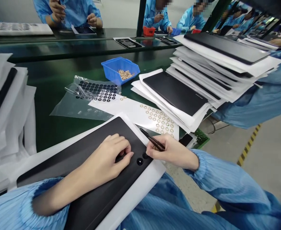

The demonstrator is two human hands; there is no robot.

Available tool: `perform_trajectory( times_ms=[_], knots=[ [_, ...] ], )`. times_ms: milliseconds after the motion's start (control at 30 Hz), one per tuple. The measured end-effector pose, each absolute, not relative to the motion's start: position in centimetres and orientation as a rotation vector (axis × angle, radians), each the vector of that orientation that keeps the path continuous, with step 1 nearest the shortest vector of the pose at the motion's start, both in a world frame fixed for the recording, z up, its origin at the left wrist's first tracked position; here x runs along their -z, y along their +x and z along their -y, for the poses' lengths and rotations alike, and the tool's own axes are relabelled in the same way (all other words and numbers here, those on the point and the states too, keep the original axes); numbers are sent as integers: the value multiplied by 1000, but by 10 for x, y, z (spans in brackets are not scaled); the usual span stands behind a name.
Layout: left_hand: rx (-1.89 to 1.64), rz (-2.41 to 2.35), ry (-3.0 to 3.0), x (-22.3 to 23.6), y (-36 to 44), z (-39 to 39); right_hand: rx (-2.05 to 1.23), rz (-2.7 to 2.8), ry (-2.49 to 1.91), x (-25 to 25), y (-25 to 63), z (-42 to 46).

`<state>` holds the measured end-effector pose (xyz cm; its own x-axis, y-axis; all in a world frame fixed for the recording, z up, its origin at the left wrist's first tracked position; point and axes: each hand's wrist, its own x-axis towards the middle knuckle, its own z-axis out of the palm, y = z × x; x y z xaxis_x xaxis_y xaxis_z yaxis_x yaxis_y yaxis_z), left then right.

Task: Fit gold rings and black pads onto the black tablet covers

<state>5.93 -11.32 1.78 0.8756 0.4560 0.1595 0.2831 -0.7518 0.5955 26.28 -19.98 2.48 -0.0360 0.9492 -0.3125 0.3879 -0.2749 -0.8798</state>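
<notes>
A dark flat device cover [90,143] lies slanted on a white sheet [140,188] in front of me. Near its right corner are two round black camera rings [140,161], the farther one partly hidden by my right fingers. My left hand [111,153] rests on the cover, fingers curled in and thumb stretched toward the rings, with nothing visible in it. Pinched in my right hand [165,148] are black tweezers [152,139], pointing up and left. The right fingertips are at the cover's edge beside the rings. Beyond lies a white sheet of small gold rings [158,118].
A blue bin [111,72] holds small tan pieces. Clear film with black rings [99,91] lies before it. Stacked covers between white sheets stand right [217,70] and left [11,111]. Co-workers in blue [71,12] sit across the green bench [56,67].
</notes>
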Motion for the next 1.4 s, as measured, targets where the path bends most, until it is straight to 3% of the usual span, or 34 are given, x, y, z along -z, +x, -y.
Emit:
perform_trajectory(
  times_ms=[200, 433, 767, 1033, 1400],
  knots=[
    [-409, -502, 2496, -15, 59, 113, -1188, 1550, -1798, -33, 259, 201],
    [-379, -499, 2521, -14, 57, 113, -671, 1841, -1779, -36, 249, 212],
    [-208, -164, 2783, -27, 53, 128, -697, 1208, -1477, -15, 260, 228],
    [-52, -173, 2816, -31, 54, 129, -918, 1241, -1287, -6, 259, 224],
    [-69, -189, 2790, -30, 55, 129, -734, 1463, -1313, -6, 261, 219]
  ],
)
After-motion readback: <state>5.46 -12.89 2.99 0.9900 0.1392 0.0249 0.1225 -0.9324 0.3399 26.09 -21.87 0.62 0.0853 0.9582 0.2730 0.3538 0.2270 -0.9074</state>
